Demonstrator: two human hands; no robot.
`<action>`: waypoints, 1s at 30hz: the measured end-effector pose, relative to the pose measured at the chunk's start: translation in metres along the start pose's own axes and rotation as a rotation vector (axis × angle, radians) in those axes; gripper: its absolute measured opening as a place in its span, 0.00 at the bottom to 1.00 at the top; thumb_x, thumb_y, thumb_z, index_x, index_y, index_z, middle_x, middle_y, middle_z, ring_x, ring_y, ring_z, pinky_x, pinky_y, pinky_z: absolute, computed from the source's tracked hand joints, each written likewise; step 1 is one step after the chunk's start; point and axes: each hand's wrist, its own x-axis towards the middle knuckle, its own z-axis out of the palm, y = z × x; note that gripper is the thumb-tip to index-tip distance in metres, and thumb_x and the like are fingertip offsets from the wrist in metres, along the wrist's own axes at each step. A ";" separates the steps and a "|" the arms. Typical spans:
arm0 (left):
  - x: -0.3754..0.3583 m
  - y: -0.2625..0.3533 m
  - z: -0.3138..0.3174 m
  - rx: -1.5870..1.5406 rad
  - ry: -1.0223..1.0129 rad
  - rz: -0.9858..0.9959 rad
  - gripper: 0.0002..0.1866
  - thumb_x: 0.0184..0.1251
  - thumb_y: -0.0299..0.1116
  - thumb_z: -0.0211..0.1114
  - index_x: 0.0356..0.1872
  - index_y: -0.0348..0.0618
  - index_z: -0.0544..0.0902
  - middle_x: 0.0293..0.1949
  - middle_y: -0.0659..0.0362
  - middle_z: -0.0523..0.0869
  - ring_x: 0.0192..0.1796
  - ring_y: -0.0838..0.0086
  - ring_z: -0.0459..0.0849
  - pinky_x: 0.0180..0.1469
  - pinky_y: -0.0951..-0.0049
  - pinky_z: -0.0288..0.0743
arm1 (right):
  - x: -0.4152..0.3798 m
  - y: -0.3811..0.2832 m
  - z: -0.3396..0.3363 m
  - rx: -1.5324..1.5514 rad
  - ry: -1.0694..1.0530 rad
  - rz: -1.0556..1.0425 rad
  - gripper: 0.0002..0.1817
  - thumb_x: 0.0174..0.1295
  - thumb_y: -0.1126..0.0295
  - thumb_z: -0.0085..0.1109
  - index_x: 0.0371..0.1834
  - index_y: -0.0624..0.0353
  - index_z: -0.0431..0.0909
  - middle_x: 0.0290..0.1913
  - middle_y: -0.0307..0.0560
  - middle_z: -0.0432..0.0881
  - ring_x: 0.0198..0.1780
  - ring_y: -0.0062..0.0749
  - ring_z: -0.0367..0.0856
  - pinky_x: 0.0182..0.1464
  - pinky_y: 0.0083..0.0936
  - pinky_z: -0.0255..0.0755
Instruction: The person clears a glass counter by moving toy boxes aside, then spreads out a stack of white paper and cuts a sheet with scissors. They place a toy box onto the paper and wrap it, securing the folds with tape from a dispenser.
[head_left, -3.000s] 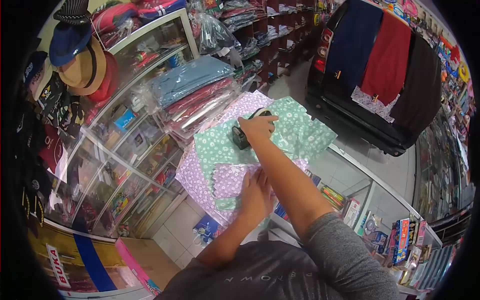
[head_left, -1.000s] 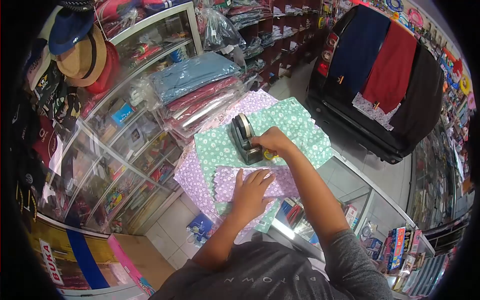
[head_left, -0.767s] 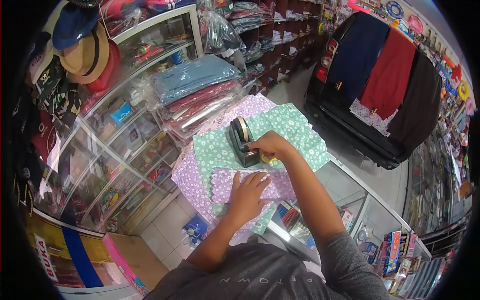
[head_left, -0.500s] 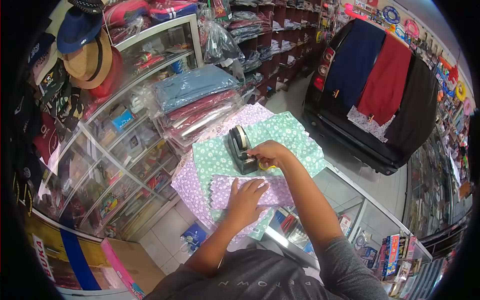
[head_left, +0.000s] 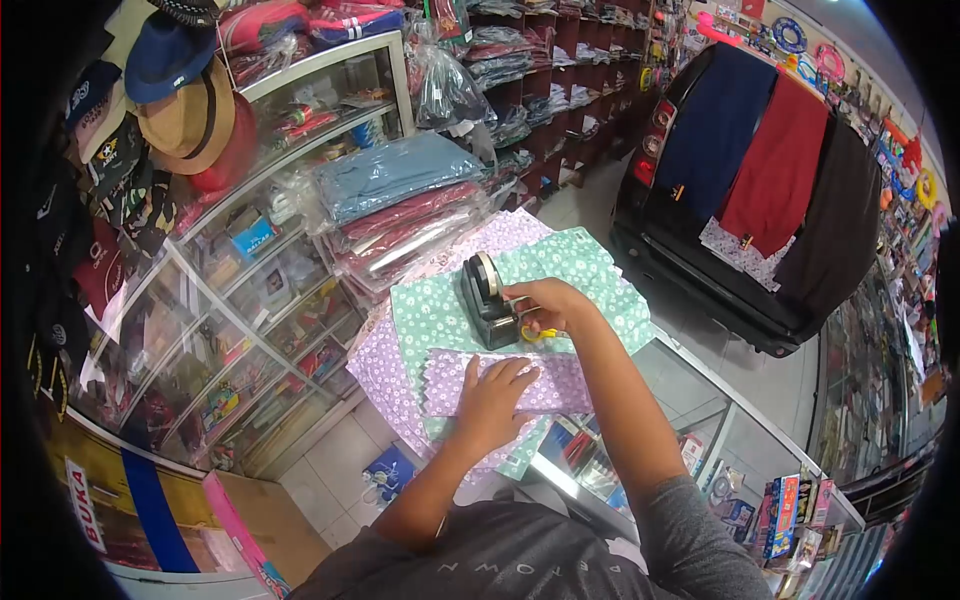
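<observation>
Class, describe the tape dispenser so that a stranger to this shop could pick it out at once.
Find the glass counter spread with floral wrapping paper. On the green sheet, above the purple wrapped parcel, stands the tape dispenser, touched by the right hand. It is the only dark, solid block there, carrying a pale tape roll.

Grey short-sleeved T-shirt, pale lettering across chest; forearms bare, no rings or watch visible.

On our desk: wrapping sheets, with the tape dispenser on them, behind the wrapped parcel. Our left hand rests on the parcel; bagged clothes are stacked left of the sheets.
</observation>
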 end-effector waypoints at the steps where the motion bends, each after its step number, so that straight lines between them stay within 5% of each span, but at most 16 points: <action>1: 0.000 -0.001 0.001 -0.002 -0.003 0.001 0.38 0.56 0.39 0.82 0.70 0.53 0.80 0.73 0.59 0.77 0.78 0.64 0.71 0.82 0.35 0.47 | 0.000 0.003 0.000 -0.039 0.030 -0.082 0.16 0.64 0.57 0.77 0.40 0.59 0.87 0.36 0.42 0.79 0.23 0.24 0.70 0.21 0.25 0.63; 9: -0.001 -0.002 0.004 0.015 -0.001 -0.005 0.38 0.55 0.40 0.82 0.70 0.53 0.80 0.73 0.61 0.77 0.77 0.65 0.72 0.82 0.35 0.48 | -0.024 0.002 0.018 -0.055 0.182 -0.260 0.16 0.53 0.62 0.83 0.27 0.62 0.86 0.25 0.43 0.84 0.23 0.22 0.75 0.20 0.19 0.57; 11: 0.000 -0.002 0.003 0.016 0.004 0.000 0.38 0.55 0.40 0.82 0.70 0.53 0.80 0.73 0.61 0.77 0.77 0.65 0.72 0.82 0.35 0.48 | -0.020 0.002 0.013 -0.192 0.246 -0.206 0.15 0.52 0.60 0.83 0.31 0.60 0.90 0.33 0.40 0.88 0.29 0.22 0.81 0.27 0.21 0.63; 22: 0.000 -0.002 0.004 0.010 0.024 0.005 0.37 0.53 0.39 0.82 0.68 0.52 0.81 0.73 0.60 0.77 0.77 0.64 0.72 0.81 0.35 0.50 | -0.022 0.009 0.015 -0.064 0.112 -0.355 0.13 0.54 0.69 0.83 0.37 0.63 0.90 0.35 0.43 0.92 0.25 0.18 0.79 0.21 0.15 0.62; 28: 0.000 0.001 0.001 -0.010 0.009 -0.005 0.38 0.53 0.39 0.83 0.68 0.51 0.81 0.73 0.60 0.77 0.77 0.64 0.72 0.82 0.35 0.48 | -0.034 0.019 0.017 -0.037 0.144 -0.262 0.14 0.58 0.69 0.83 0.39 0.66 0.90 0.37 0.43 0.93 0.28 0.18 0.83 0.24 0.15 0.67; 29: 0.000 0.000 0.002 -0.011 0.020 -0.002 0.38 0.53 0.39 0.83 0.68 0.51 0.81 0.72 0.60 0.78 0.76 0.64 0.73 0.82 0.35 0.48 | -0.032 0.020 0.016 0.027 0.105 -0.244 0.21 0.59 0.73 0.82 0.51 0.73 0.84 0.36 0.51 0.92 0.28 0.24 0.87 0.22 0.18 0.68; 30: 0.000 0.000 0.003 -0.011 0.034 -0.001 0.38 0.53 0.38 0.83 0.68 0.51 0.81 0.72 0.60 0.78 0.76 0.64 0.73 0.82 0.35 0.48 | -0.031 0.023 0.016 0.026 0.107 -0.243 0.21 0.59 0.73 0.82 0.51 0.73 0.84 0.36 0.51 0.92 0.28 0.24 0.87 0.22 0.18 0.68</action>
